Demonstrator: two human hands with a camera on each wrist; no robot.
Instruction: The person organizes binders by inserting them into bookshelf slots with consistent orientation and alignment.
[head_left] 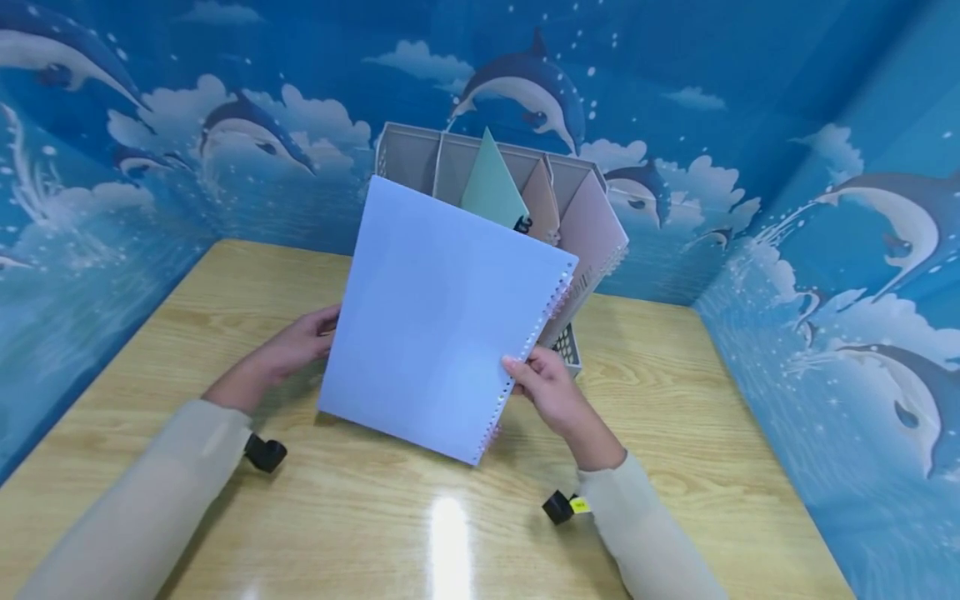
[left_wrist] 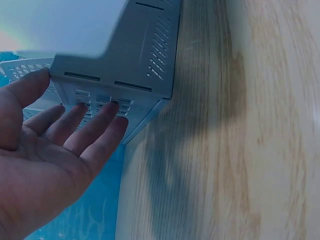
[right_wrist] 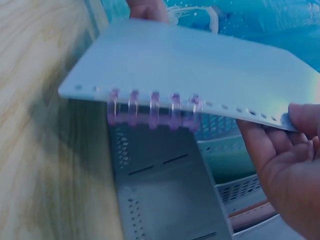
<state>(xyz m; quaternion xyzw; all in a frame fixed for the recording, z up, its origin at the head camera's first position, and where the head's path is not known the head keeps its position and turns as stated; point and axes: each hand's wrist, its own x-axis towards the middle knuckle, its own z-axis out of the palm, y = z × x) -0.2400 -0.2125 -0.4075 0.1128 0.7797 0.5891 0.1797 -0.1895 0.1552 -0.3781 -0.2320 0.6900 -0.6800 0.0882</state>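
Note:
A pale blue loose-leaf notebook (head_left: 442,325) is held up tilted in front of a grey desk file rack (head_left: 408,154). My right hand (head_left: 551,390) pinches its punched edge, thumb on the cover and fingers beneath. Purple binder rings (right_wrist: 155,110) run along part of that edge in the right wrist view. My left hand (head_left: 302,343) is beside the notebook's left edge in the head view. In the left wrist view its fingers (left_wrist: 102,130) are spread and extended, with the tips close to the rack's slotted side (left_wrist: 112,82).
Green (head_left: 491,179), brown (head_left: 540,200) and pink (head_left: 591,212) notebooks stand in the rack's compartments. The rack is on a wooden table (head_left: 660,417), near dolphin-printed walls (head_left: 300,200) at the back and both sides.

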